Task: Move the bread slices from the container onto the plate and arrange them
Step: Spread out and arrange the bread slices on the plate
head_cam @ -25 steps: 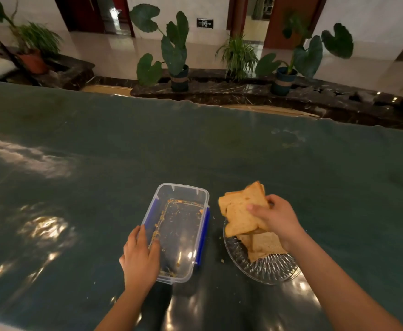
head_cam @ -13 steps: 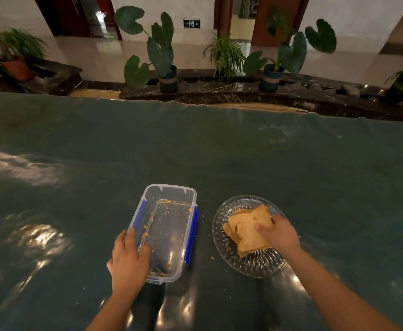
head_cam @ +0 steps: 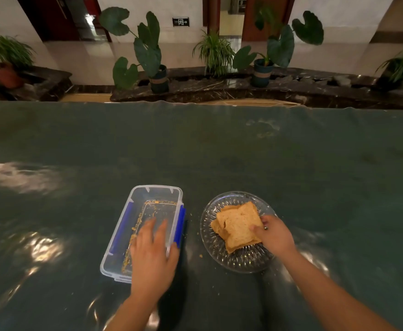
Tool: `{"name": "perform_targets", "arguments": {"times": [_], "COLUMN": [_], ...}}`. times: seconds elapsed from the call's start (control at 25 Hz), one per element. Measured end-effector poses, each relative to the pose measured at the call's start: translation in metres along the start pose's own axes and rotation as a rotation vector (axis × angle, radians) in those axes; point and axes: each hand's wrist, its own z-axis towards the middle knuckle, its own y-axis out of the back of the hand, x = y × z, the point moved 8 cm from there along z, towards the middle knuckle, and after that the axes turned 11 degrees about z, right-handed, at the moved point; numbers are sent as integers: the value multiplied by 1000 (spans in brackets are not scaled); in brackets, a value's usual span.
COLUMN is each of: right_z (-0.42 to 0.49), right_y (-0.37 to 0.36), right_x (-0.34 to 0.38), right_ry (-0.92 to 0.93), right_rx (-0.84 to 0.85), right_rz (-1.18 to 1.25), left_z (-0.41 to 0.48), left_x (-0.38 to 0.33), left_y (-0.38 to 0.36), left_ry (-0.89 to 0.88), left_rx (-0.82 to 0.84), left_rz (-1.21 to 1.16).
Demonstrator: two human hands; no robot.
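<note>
A clear plastic container [head_cam: 157, 193] with blue side clips stands on the table, holding only crumbs. My left hand [head_cam: 154, 254] lies flat over its near right corner, fingers spread. To the right is a round glass plate [head_cam: 241, 263] with a stack of toasted bread slices [head_cam: 237, 224] lying on it. My right hand [head_cam: 273, 235] pinches the stack's right edge, thumb on top and fingers under it.
The table [head_cam: 219, 149] is covered with a dark green glossy cloth, with crumbs scattered between container and plate. Beyond its far edge stand potted plants [head_cam: 148, 51] on a dark stone ledge.
My right hand lowered the bread stack onto the plate and still grips its edge. My left hand slid from the container's near left corner to its near right corner.
</note>
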Motion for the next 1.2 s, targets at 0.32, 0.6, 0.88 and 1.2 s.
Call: {"name": "perform_targets", "arguments": {"times": [0.32,0.6,0.88,1.2], "right_z": [-2,-2,-23,-42], "right_y": [3,-4,-14,1], "right_x": [8,3,-9,13], "right_ry": [30,-9,-76,50], "right_rx": [-25,-18,-22,-223], "right_rz": [-78,-51,72,-66], "left_z": [21,18,13,12], "left_x": [-108,-122,-106,-107], "left_y": [-83,-122,-123,-123], "left_ry": [-34,279,365,305], "left_rx": [405,604,603,501], "left_rz": [-336,-717,-898,-727]}}
